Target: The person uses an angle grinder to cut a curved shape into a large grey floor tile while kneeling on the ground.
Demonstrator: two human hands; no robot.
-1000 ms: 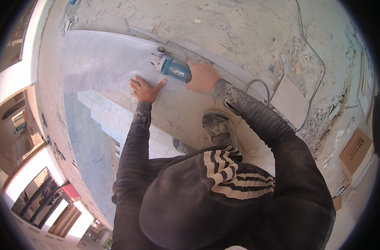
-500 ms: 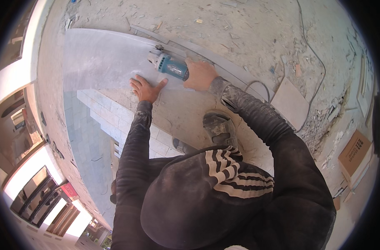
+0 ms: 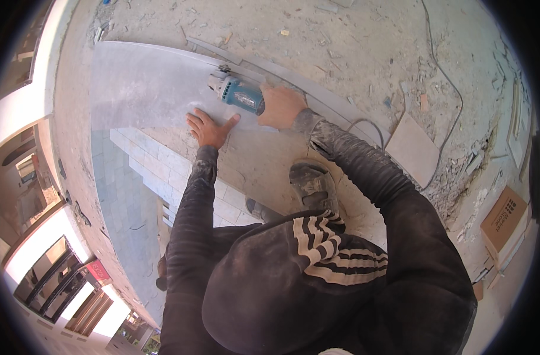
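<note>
My right hand (image 3: 283, 106) is wrapped round the rear of a teal angle grinder (image 3: 241, 96). The grinder's metal head and disc (image 3: 221, 72) sit at the far edge of a large light-grey tile (image 3: 143, 83) that lies on the ground. My left hand (image 3: 209, 128) rests flat on the near edge of this tile, fingers spread and thumb out toward the grinder. A narrow grey strip (image 3: 293, 80) runs along the tile's far side. Where the disc meets the tile is too small to make out.
A dark cable (image 3: 444, 71) curves over the dusty ground at right, past a square beige tile (image 3: 412, 149). Rubble and chips are scattered around. Paved tiles (image 3: 125, 195) lie at left, a cardboard box (image 3: 503, 218) at far right. My shoe (image 3: 314, 183) stands close by.
The grinder and my right hand have shifted very slightly to the left along the tile's edge. My left hand stays almost in place on the tile.
</note>
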